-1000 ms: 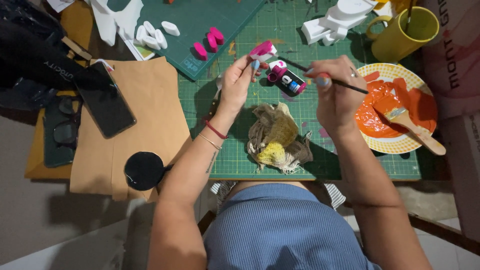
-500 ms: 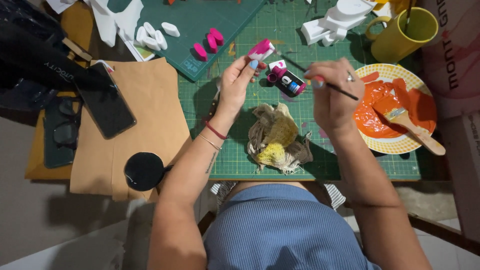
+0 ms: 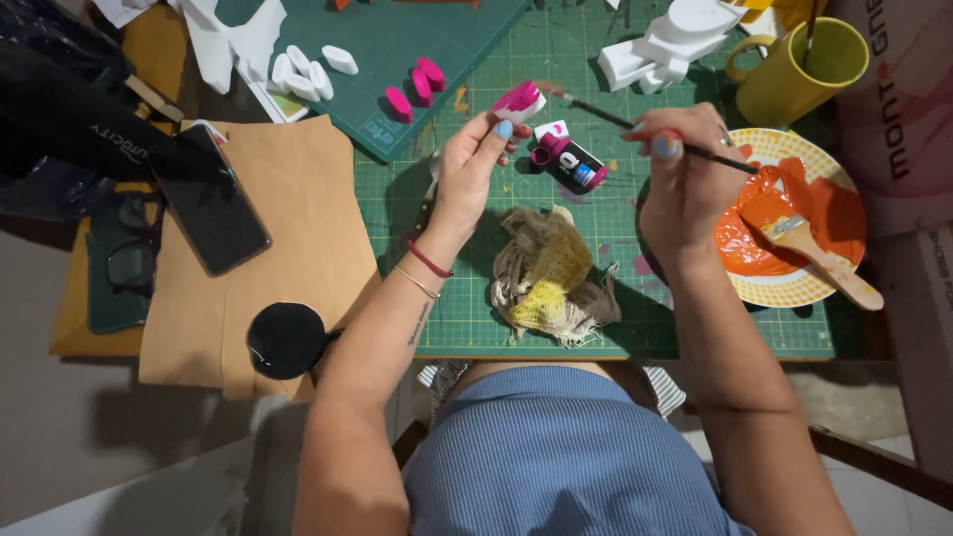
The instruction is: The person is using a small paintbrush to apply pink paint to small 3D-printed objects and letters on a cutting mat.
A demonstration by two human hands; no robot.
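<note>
A single view comes from the person's head and faces almost straight down, so the blue-shirted lap fills the bottom edge and both forearms run up the middle. It sits near enough that the left hand (image 3: 475, 169) and right hand (image 3: 685, 179) lie in the upper centre. Beneath and beyond the hands spreads the green cutting mat (image 3: 596, 60) on the tabletop. Floor shows at the lower left corner. No second view overlaps this one.

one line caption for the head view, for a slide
Left hand holds a small pink piece while right hand touches a thin brush to it.
</note>
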